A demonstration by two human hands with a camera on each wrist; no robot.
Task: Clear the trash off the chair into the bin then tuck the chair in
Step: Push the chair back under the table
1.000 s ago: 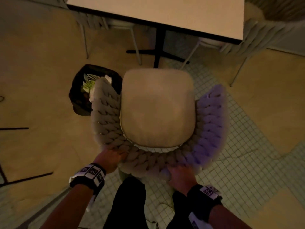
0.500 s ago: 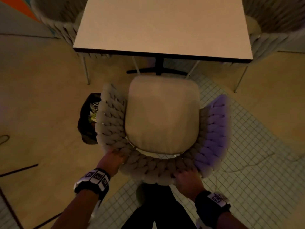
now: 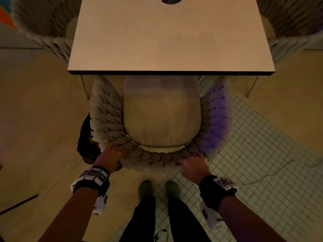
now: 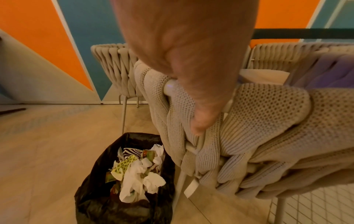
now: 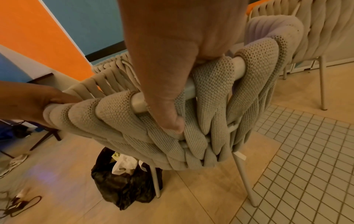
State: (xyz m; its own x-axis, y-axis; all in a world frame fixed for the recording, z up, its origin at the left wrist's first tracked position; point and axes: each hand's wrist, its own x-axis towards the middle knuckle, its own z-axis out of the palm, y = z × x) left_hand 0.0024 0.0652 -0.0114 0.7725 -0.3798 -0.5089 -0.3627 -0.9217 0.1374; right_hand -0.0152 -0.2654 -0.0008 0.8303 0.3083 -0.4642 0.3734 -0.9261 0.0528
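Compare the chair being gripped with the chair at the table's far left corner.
The gripped chair sits at the table's near edge, its seat front just under it; the far-left chair stands at the far corner. The left hand and right hand hold the gripped chair's backrest; nobody touches the far-left chair. Both have woven beige backs.

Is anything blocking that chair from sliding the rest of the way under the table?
Nothing visible does. The chair has its seat front already beneath the table edge. The bin stands beside the chair's left rear, off its path. Under the tabletop is hidden.
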